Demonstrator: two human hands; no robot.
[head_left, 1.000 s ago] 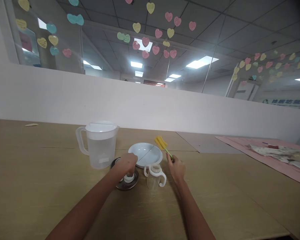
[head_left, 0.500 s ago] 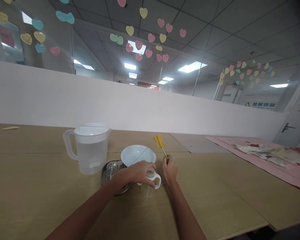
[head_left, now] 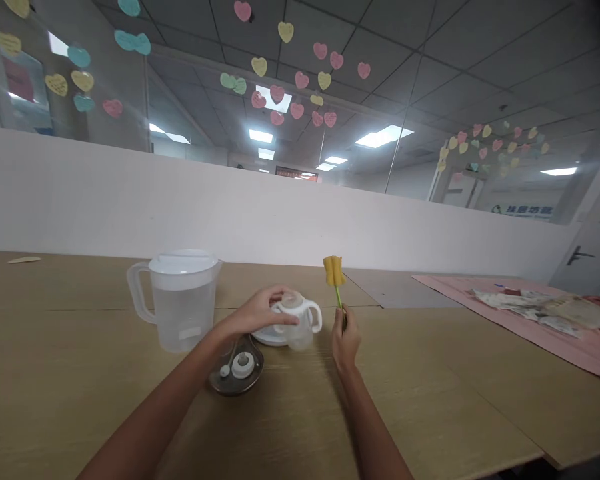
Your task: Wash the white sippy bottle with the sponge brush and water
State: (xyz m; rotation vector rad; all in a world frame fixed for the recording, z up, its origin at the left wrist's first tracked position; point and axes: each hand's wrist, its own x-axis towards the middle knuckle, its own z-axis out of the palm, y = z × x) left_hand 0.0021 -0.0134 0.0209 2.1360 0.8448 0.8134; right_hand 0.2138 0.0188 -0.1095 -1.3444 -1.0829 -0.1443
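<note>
Nearest the table's (head_left: pixel 430 393) front edge, a metal tray (head_left: pixel 257 375) carries a white ring (head_left: pixel 243 365). Beyond, the right hand (head_left: pixel 347 339) wraps the green handle of a sponge brush (head_left: pixel 334 271), yellow head up. The left hand (head_left: pixel 260 311) pinches a two-handled bottle (head_left: pixel 300 328) between thumb and fingers, before a white dish (head_left: pixel 269 339). A pitcher (head_left: pixel 183 313) stands left, toward the back edge.

A tan table (head_left: pixel 415 400) is holding a pitcher (head_left: pixel 183 317), metal tray (head_left: pixel 237 387) and white dish (head_left: pixel 270 339). A pink cloth (head_left: pixel 455 287) is lying toward the right.
</note>
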